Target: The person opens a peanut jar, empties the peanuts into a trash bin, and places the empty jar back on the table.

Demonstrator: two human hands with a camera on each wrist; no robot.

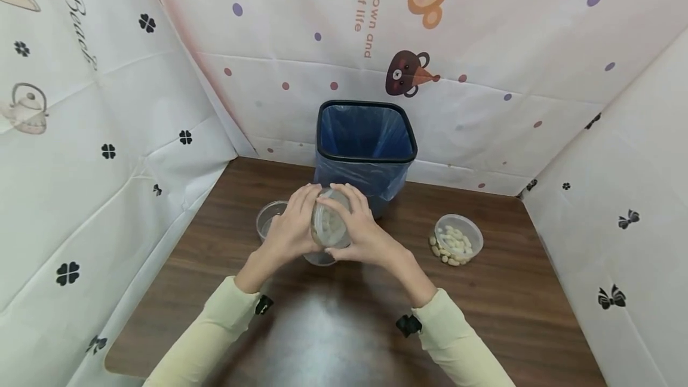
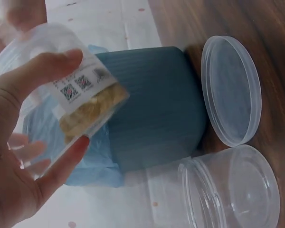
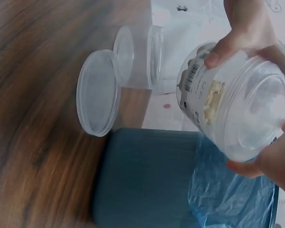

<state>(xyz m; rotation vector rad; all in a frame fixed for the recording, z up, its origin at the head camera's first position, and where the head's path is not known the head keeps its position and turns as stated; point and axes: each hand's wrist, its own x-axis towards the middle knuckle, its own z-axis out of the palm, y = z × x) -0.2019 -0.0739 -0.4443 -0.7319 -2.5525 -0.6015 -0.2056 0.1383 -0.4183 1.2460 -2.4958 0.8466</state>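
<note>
Both hands hold a clear round jar (image 1: 329, 229) up over the table, close in front of the bin. It has a printed white label (image 2: 85, 85), and pale, peanut-like pieces (image 3: 213, 100) show through its wall. My left hand (image 1: 287, 226) grips the jar's side, its thumb lying across the label in the left wrist view. On the other side, my right hand (image 1: 368, 235) curls round the ridged, lid-like end (image 3: 249, 118). Beneath the hands a clear round lid (image 2: 232, 90) lies on the table, partly hidden in the head view, beside a clear open jar (image 2: 254, 190).
A blue bin (image 1: 365, 175) with a black rim and a blue plastic liner stands against the back curtain. To the right sits a clear tub (image 1: 475, 235) with pale, peanut-like pieces (image 1: 454, 240) in it. Printed curtains (image 1: 591, 136) bound the wooden table (image 1: 500, 315) at the back and sides.
</note>
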